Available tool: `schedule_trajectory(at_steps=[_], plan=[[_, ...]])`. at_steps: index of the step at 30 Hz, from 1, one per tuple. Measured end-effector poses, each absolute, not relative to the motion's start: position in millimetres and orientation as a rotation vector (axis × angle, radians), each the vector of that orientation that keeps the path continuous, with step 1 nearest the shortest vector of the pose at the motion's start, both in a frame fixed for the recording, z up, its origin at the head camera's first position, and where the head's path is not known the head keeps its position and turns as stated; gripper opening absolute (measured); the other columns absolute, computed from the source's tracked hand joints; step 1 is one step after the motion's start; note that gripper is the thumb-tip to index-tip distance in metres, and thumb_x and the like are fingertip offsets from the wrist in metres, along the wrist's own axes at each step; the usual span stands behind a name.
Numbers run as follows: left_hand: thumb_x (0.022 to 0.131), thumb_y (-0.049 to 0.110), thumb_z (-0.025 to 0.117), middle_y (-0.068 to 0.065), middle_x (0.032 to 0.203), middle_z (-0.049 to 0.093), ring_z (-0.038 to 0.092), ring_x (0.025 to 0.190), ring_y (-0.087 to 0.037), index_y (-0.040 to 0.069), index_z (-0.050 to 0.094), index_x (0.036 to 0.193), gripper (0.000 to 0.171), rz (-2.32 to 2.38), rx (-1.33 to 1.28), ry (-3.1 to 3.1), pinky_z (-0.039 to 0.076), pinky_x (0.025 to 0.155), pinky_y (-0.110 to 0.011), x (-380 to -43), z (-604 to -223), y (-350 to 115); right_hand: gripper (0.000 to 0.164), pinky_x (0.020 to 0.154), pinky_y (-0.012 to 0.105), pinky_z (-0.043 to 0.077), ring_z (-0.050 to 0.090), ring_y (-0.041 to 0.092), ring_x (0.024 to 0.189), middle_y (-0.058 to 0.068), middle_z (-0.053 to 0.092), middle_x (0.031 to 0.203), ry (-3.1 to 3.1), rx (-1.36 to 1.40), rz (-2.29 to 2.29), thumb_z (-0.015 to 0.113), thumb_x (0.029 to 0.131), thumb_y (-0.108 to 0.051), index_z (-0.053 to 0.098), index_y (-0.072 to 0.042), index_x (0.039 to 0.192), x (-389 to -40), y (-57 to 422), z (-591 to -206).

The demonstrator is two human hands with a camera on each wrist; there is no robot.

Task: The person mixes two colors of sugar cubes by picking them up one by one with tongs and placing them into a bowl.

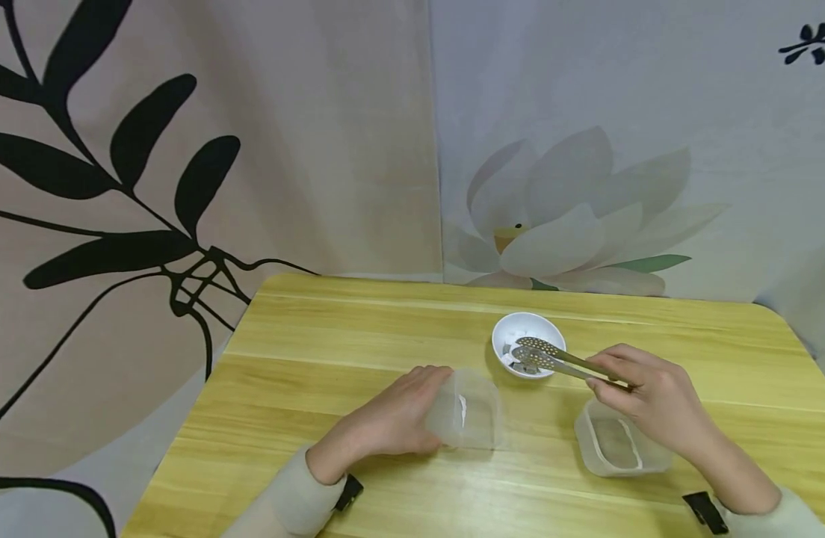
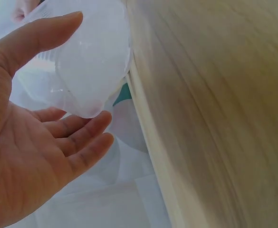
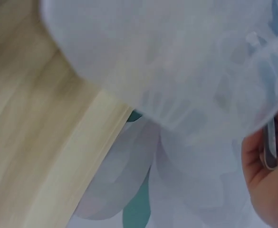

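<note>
My left hand (image 1: 399, 418) holds a translucent plastic container (image 1: 480, 418) by its left end, the container standing tilted on the table. In the left wrist view the thumb lies over the container (image 2: 93, 52) and the fingertips are at its lower edge. My right hand (image 1: 661, 392) grips metal tongs (image 1: 537, 359) with perforated tips. Those tips are over a small white bowl (image 1: 520, 321), which has several small greyish pieces in it. In the right wrist view the handle end of the tongs (image 3: 270, 147) shows within the curled fingers.
A second translucent container (image 1: 604, 462), open at the top, stands below my right hand and fills much of the right wrist view. The wooden table (image 1: 359, 329) ends at the back against a curtain (image 1: 332, 134) printed with leaves and a flower.
</note>
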State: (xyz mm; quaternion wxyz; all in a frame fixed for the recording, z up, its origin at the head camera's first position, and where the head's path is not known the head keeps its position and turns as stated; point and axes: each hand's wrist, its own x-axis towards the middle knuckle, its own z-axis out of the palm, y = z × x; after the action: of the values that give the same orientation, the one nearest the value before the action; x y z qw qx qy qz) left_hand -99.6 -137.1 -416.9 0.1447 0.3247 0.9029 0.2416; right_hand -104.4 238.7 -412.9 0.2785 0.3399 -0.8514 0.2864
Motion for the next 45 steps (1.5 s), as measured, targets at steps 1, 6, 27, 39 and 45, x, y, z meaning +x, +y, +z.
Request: schedule_trajectory(at_steps=[1,6,27,39,45], plan=[[0.076,0.016,0.090,-0.011,0.149,0.051,0.048,0.135,-0.024,0.000,0.039,0.153,0.094,0.695,0.934,2.603,0.040,0.117,-0.042,-100,-417,-137,0.046,0.052,0.012,0.043,0.057,-0.005,0.066,-0.002,0.073,0.092,-2.293,0.899,0.771,0.058,0.105,-0.047,0.080,-0.008,0.095,-106,242,-414],[0.072,0.012,0.092,-0.011,0.144,0.053,0.051,0.125,-0.022,0.000,0.039,0.151,0.096,0.696,0.908,2.606,0.044,0.111,-0.040,-100,-419,-138,0.011,0.054,0.013,0.048,0.064,-0.007,0.070,0.000,0.074,0.093,-2.368,0.813,0.766,0.080,0.087,-0.013,0.081,-0.007,0.097,-109,252,-417],[0.069,0.013,0.088,-0.010,0.137,0.056,0.052,0.117,-0.019,0.002,0.037,0.153,0.099,0.697,0.873,2.605,0.046,0.106,-0.041,-102,-425,-143,0.027,0.057,0.021,0.046,0.062,0.013,0.067,0.005,0.074,0.098,-2.432,0.601,0.625,0.085,0.084,-0.015,0.079,-0.005,0.107,-106,278,-414],[0.068,0.017,0.092,-0.010,0.131,0.060,0.055,0.112,-0.020,0.001,0.040,0.151,0.100,0.686,0.911,2.651,0.051,0.098,-0.041,-102,-433,-143,0.034,0.059,0.039,0.048,0.063,0.039,0.086,0.020,0.072,0.103,-2.576,0.324,0.575,0.084,0.083,-0.011,0.074,0.004,0.111,-90,321,-430],[0.066,0.022,0.098,-0.010,0.128,0.063,0.058,0.112,-0.021,0.000,0.043,0.147,0.100,0.625,0.946,2.699,0.050,0.102,-0.043,-101,-435,-142,0.034,0.065,0.064,0.051,0.063,0.049,0.091,0.028,0.069,0.104,-2.696,0.322,0.583,0.082,0.085,-0.008,0.071,0.009,0.113,-80,341,-443]])
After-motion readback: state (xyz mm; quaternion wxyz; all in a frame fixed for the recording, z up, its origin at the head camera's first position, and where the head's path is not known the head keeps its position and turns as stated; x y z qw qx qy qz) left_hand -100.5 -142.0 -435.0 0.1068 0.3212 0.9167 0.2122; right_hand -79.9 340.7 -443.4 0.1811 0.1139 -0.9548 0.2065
